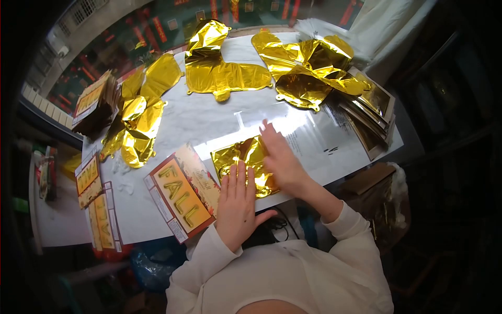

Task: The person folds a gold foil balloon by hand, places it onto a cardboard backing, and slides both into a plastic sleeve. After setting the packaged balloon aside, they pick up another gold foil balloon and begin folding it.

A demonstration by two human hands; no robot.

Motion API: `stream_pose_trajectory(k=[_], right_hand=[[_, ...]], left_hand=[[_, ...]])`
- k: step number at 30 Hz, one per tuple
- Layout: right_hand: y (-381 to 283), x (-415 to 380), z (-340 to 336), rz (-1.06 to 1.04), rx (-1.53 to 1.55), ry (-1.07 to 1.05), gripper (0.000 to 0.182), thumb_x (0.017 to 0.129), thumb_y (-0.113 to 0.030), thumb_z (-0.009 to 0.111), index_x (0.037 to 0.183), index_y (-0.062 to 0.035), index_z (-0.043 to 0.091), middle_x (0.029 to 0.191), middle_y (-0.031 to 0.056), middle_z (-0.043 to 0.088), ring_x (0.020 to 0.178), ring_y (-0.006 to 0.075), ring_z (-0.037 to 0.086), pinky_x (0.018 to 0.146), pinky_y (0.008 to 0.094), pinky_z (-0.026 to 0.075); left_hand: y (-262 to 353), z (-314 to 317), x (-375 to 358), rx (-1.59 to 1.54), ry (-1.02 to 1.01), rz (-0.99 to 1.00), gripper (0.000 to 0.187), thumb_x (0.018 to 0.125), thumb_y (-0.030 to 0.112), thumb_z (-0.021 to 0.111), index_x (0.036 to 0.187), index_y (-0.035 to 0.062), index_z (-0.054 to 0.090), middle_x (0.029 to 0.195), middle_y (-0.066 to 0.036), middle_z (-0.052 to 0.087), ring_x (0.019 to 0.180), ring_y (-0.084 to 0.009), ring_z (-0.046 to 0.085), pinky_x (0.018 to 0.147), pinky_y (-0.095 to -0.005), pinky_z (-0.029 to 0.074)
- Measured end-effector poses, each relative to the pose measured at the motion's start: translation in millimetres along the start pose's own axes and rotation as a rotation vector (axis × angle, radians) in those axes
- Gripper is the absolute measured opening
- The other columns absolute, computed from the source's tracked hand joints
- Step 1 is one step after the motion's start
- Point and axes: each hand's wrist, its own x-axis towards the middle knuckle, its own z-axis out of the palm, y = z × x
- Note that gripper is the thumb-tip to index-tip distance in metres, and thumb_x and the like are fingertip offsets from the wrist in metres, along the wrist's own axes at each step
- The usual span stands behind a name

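A folded gold foil balloon (pixel 241 152) lies as a shiny, roughly square packet near the front edge of the table. My left hand (pixel 238 209) rests flat on its near left part, fingers stretched and thumb out to the side. Along the packet's right side is my right hand (pixel 282 159), tilted onto its edge with fingers extended and slightly blurred. Neither hand grips anything. Just left of the foil, a printed "FALL" card (pixel 183 196) lies face up and slanted, showing gold letters on orange.
Unfolded gold foil balloons (pixel 230 76) spread across the back of the white table (pixel 196 123). Card stacks stand at the left (pixel 94 102) and right (pixel 374 118). More printed cards (pixel 102 225) lie at the left edge. A plastic-wrapped box (pixel 387 204) sits right of the table.
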Motion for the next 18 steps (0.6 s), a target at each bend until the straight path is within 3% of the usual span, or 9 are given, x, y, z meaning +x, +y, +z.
stream_pose_trajectory(k=[1, 2, 3, 5, 6, 8, 11, 17, 18], right_hand=[[-1.8, -0.7, -16.5, 0.046, 0.211, 0.180, 0.048, 0.098, -0.011, 0.056, 0.144, 0.0024, 0.055, 0.153, 0.0264, 0.050, 0.144, 0.0407, 0.046, 0.123, 0.0502, 0.030], [-8.5, -4.1, -23.8, -0.033, 0.105, 0.334, 0.039, 0.095, -0.005, 0.059, 0.132, -0.0013, 0.065, 0.133, 0.0195, 0.063, 0.125, 0.0346, 0.059, 0.109, 0.0483, 0.042], [-7.6, -15.4, -32.6, -0.040, 0.105, 0.337, 0.039, 0.095, -0.005, 0.059, 0.132, -0.0013, 0.065, 0.133, 0.0195, 0.063, 0.125, 0.0346, 0.059, 0.109, 0.0483, 0.042], [-7.3, -44.0, -48.2, -0.140, -0.268, 0.039, 0.036, 0.093, -0.012, 0.066, 0.127, -0.0020, 0.068, 0.120, 0.0116, 0.066, 0.109, 0.0262, 0.062, 0.096, 0.0430, 0.043], [-18.4, -50.7, -46.7, -0.143, -0.266, 0.039, 0.036, 0.093, -0.012, 0.066, 0.127, -0.0020, 0.068, 0.120, 0.0116, 0.066, 0.109, 0.0262, 0.062, 0.096, 0.0430, 0.043], [-46.0, -59.0, -42.7, -0.070, -0.387, -0.109, 0.039, 0.087, -0.020, 0.079, 0.123, -0.0079, 0.073, 0.108, 0.0028, 0.065, 0.096, 0.0210, 0.061, 0.088, 0.0407, 0.040], [-41.2, -77.5, -29.0, -0.112, -0.395, -0.063, 0.046, 0.085, -0.028, 0.082, 0.126, -0.0113, 0.071, 0.099, -0.0007, 0.063, 0.094, 0.0210, 0.061, 0.096, 0.0422, 0.039], [-25.3, -100.3, -25.0, -0.304, -0.438, -0.010, 0.037, 0.077, -0.015, 0.084, 0.114, -0.0176, 0.079, 0.091, -0.0046, 0.056, 0.086, 0.0160, 0.056, 0.091, 0.0386, 0.040], [-30.6, -98.9, -30.4, -0.361, -0.422, -0.008, 0.034, 0.077, -0.015, 0.083, 0.111, -0.0181, 0.079, 0.091, -0.0049, 0.056, 0.085, 0.0160, 0.056, 0.092, 0.0382, 0.040]], left_hand=[[0.6, -1.0, -0.2, -0.014, -0.004, -0.003, 0.114, 0.083, 0.066, 0.075, 0.159, -0.0075, 0.033, 0.165, -0.031, 0.031, 0.155, -0.0464, 0.030, 0.125, -0.0539, 0.026], [0.2, -2.1, -1.5, -0.026, -0.012, -0.006, 0.112, 0.084, 0.062, 0.076, 0.159, -0.0080, 0.032, 0.165, -0.032, 0.031, 0.155, -0.0471, 0.029, 0.124, -0.0535, 0.027], [-0.4, -3.3, -1.3, -0.022, -0.005, -0.005, 0.112, 0.084, 0.062, 0.076, 0.159, -0.0080, 0.032, 0.165, -0.032, 0.031, 0.155, -0.0471, 0.029, 0.124, -0.0535, 0.027], [-1.1, -5.0, -1.3, -0.070, -0.007, -0.009, 0.106, 0.085, 0.055, 0.078, 0.160, -0.0048, 0.032, 0.165, -0.031, 0.031, 0.155, -0.0470, 0.029, 0.124, -0.0527, 0.027], [-1.6, -4.8, -1.7, -0.068, -0.005, -0.011, 0.106, 0.085, 0.055, 0.078, 0.160, -0.0048, 0.032, 0.165, -0.031, 0.031, 0.155, -0.0470, 0.029, 0.124, -0.0527, 0.027], [-2.6, -4.0, -2.5, -0.038, -0.004, 0.010, 0.104, 0.085, 0.054, 0.078, 0.159, -0.0048, 0.034, 0.165, -0.030, 0.033, 0.154, -0.0452, 0.032, 0.125, -0.0517, 0.026], [-1.9, -4.9, -5.7, -0.064, 0.002, 0.016, 0.099, 0.087, 0.048, 0.079, 0.158, -0.0045, 0.036, 0.164, -0.030, 0.034, 0.153, -0.0453, 0.032, 0.124, -0.0521, 0.028], [-7.4, -12.8, -21.1, -0.096, -0.052, 0.105, 0.094, 0.081, 0.030, 0.086, 0.159, 0.0042, 0.041, 0.164, -0.026, 0.037, 0.152, -0.0426, 0.037, 0.121, -0.0526, 0.034], [-5.3, -18.1, -20.9, -0.110, -0.006, 0.119, 0.079, 0.084, 0.022, 0.082, 0.155, 0.0075, 0.049, 0.160, -0.022, 0.045, 0.147, -0.0398, 0.046, 0.119, -0.0522, 0.039]])
